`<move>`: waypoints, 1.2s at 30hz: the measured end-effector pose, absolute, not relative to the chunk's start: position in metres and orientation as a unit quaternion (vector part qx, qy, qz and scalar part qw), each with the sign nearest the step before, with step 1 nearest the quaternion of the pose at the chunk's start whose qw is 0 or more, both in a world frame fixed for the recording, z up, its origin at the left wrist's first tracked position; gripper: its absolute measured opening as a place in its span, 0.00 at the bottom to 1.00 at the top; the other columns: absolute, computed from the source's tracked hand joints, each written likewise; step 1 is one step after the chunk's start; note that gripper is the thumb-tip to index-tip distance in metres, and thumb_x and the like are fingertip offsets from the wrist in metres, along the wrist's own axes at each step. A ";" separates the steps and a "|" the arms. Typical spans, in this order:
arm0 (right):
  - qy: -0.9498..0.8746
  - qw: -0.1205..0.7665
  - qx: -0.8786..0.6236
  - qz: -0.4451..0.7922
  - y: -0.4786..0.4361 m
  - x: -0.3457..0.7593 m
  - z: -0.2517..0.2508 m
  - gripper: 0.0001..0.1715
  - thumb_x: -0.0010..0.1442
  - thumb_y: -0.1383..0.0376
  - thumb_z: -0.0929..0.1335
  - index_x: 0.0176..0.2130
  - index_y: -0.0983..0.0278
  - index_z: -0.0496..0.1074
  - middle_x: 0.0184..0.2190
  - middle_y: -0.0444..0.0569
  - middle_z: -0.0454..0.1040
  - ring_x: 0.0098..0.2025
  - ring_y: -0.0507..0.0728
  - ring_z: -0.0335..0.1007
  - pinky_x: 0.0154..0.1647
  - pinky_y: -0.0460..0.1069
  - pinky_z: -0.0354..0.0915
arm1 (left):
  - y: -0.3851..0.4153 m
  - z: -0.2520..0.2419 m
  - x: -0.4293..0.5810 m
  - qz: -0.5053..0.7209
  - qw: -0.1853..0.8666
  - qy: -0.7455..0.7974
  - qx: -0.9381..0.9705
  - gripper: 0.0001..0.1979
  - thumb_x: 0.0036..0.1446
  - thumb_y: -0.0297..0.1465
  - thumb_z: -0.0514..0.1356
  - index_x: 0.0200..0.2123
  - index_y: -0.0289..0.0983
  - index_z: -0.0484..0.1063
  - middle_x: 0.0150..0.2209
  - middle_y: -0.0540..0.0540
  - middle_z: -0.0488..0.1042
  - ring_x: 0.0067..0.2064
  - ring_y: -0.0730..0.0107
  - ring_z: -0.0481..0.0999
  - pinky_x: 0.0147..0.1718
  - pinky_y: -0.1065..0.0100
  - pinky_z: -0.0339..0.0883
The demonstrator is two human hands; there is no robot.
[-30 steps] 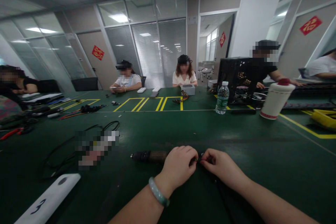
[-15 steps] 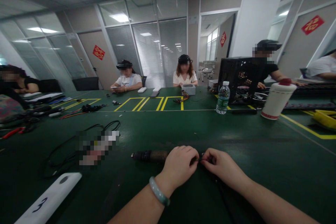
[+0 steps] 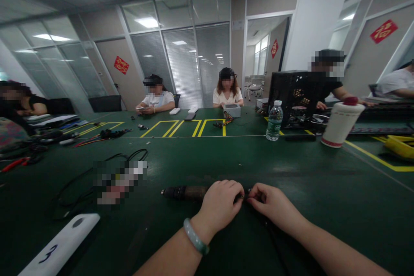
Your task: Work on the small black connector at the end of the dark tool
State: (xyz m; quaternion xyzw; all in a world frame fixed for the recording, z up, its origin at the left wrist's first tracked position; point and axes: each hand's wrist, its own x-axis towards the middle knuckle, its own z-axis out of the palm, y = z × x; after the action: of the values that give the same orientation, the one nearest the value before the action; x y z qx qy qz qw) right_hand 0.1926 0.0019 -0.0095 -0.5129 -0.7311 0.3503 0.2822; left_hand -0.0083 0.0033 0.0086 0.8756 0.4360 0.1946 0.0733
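Note:
A dark electric screwdriver [image 3: 190, 192] with a brown body lies on the green table, its metal tip pointing left. My left hand [image 3: 223, 202], with a jade-coloured bangle at the wrist, is wrapped round its right end. Just beside it, the thumb and fingers of my right hand [image 3: 267, 198] pinch the end of a black cable [image 3: 274, 239], close to the screwdriver's rear end. The cable trails down under my right forearm. Fingers hide most of the small gap between the two parts, so I cannot tell whether they are joined.
A white numbered power bank-like slab [image 3: 61, 243] lies at lower left, near a blurred-out item and a black cord [image 3: 77, 172]. Beyond stand a water bottle [image 3: 274, 123], a white cup [image 3: 341, 125] and a black computer case [image 3: 293, 99]. Several people sit round the table.
Both hands stay nearly where they were, the left still round the screwdriver and the right still pinching the cable. Only a very slight shift of the view shows.

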 end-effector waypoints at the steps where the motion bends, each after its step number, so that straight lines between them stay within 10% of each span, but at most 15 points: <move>1: -0.731 0.281 -0.514 0.351 0.002 0.193 -0.009 0.04 0.59 0.65 0.68 0.34 0.62 0.74 0.30 0.43 0.76 0.31 0.54 0.71 0.30 0.44 0.62 | 0.004 0.009 -0.008 0.195 0.074 0.433 0.877 0.05 0.59 0.27 0.60 0.39 0.41 0.70 0.40 0.50 0.74 0.43 0.64 0.71 0.44 0.63 0.61; 36: -0.728 0.278 -0.518 0.353 0.002 0.194 -0.008 0.03 0.61 0.65 0.68 0.35 0.62 0.74 0.30 0.42 0.76 0.32 0.53 0.72 0.30 0.44 0.63 | 0.003 0.006 -0.009 0.222 0.081 0.438 0.867 0.05 0.58 0.29 0.62 0.38 0.42 0.69 0.37 0.54 0.72 0.40 0.66 0.71 0.40 0.63 0.60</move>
State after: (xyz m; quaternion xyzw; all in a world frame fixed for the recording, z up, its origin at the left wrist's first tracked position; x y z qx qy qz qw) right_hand 0.1940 0.0017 -0.0078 -0.5178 -0.7281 0.3527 0.2782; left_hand -0.0090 0.0033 0.0055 0.8671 0.4384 0.2221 0.0812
